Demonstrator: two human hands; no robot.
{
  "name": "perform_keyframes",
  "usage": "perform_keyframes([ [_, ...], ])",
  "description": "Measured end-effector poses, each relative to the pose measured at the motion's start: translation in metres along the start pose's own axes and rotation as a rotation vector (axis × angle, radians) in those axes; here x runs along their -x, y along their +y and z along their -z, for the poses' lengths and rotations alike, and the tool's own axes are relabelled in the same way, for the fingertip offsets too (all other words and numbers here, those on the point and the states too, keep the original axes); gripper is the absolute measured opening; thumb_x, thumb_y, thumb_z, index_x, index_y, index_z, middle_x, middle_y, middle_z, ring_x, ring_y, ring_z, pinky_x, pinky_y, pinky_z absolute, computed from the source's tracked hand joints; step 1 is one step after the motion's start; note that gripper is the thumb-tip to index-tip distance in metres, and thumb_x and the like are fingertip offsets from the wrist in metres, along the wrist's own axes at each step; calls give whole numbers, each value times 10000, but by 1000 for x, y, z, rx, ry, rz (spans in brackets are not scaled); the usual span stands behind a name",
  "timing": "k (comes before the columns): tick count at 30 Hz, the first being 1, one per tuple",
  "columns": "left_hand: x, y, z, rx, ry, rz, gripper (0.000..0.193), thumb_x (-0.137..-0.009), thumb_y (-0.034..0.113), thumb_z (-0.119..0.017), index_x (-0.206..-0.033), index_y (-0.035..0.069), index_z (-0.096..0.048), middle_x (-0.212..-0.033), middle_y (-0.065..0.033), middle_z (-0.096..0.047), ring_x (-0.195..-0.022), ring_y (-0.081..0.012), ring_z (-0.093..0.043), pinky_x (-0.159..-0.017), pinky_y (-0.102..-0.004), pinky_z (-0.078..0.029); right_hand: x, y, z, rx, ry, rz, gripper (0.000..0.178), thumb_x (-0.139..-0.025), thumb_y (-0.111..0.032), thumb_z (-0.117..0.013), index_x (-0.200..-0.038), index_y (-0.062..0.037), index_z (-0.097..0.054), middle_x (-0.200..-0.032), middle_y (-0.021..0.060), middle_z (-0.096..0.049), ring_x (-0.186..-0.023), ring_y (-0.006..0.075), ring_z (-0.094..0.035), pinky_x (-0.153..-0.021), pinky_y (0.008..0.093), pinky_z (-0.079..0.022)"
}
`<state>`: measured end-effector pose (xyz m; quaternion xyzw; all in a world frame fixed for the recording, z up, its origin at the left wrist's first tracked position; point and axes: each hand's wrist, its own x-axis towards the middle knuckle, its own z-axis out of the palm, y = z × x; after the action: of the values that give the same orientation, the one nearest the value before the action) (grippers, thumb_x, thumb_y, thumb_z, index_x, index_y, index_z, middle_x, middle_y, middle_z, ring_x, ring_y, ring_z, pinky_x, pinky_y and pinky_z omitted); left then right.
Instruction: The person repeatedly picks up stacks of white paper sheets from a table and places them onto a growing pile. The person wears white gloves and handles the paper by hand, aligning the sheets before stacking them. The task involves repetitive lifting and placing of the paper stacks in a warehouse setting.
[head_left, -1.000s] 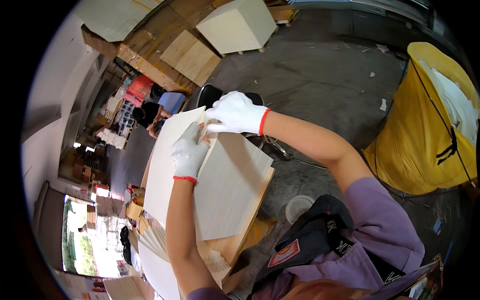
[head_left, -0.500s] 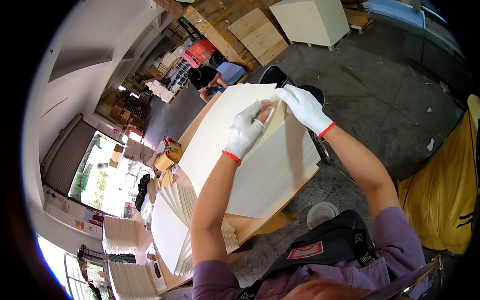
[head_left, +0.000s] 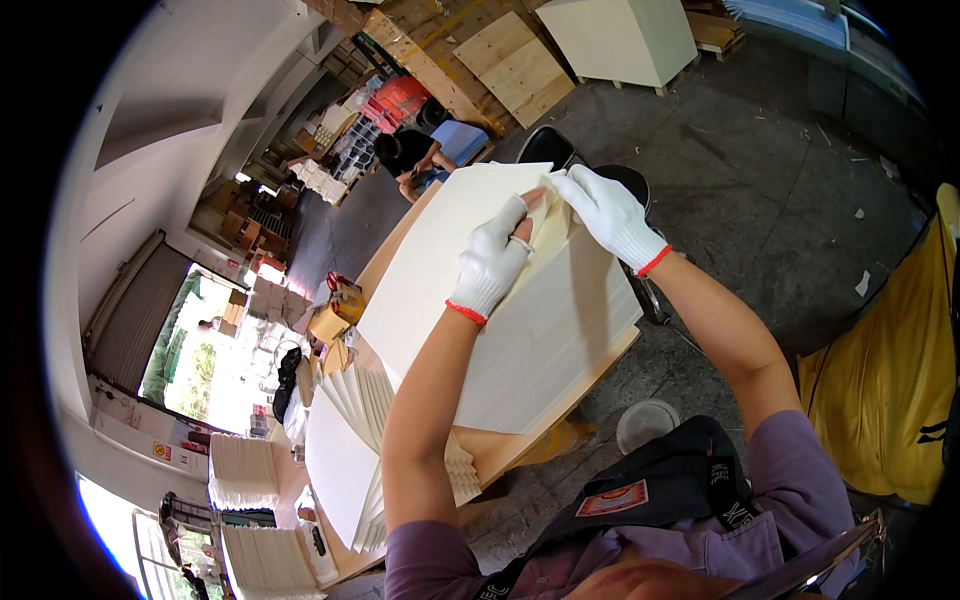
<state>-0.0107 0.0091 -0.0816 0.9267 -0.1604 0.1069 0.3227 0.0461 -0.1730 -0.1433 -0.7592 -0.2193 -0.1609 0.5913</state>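
A thick stack of large off-white paper sheets point(head_left: 530, 350) lies on the wooden table in front of me. My left hand point(head_left: 492, 258), in a white glove with bare fingertips, rests over the top sheets, with its thumb and finger at their lifted edge. My right hand point(head_left: 608, 212), also in a white red-cuffed glove, pinches the sheets at the far right corner. Between the hands the raised edges bow up and part slightly. Part of the fingers' grip is hidden by the paper. Nearer, beside my left forearm, lies a fanned pile of sheets point(head_left: 345, 450).
The wooden table edge point(head_left: 590, 390) runs along the stack. A black chair point(head_left: 548, 148) stands beyond it, and a round pale lid or bucket point(head_left: 645, 425) is on the floor. Yellow fabric point(head_left: 890, 370) hangs at right. Another person point(head_left: 405, 155) sits farther off.
My left fingers have stretched farther along the sheet edge and moved apart a little. The right hand keeps its place at the corner.
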Motion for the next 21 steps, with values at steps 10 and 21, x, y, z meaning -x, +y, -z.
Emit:
perform_keyframes([
  [10, 3, 9, 0, -38, -77, 72, 336, -895, 191, -700, -1224, 126, -667, -793, -89, -669, -634, -148, -624, -658, -309, -502, -2, 11, -5, 27, 18, 22, 493, -1030, -513, -371, -955, -64, -558, -848, 203, -616, -854, 418, -604, -709, 478, -443],
  [21, 1, 0, 0, -85, -50, 15, 296, -949, 187, -602, -1229, 113, -659, -829, -91, -643, -751, -159, -604, -716, -311, -495, -1, 10, -4, 7, 4, 12, 510, -1024, -533, -383, -931, -57, -539, -814, 207, -593, -825, 421, -592, -708, 478, -439],
])
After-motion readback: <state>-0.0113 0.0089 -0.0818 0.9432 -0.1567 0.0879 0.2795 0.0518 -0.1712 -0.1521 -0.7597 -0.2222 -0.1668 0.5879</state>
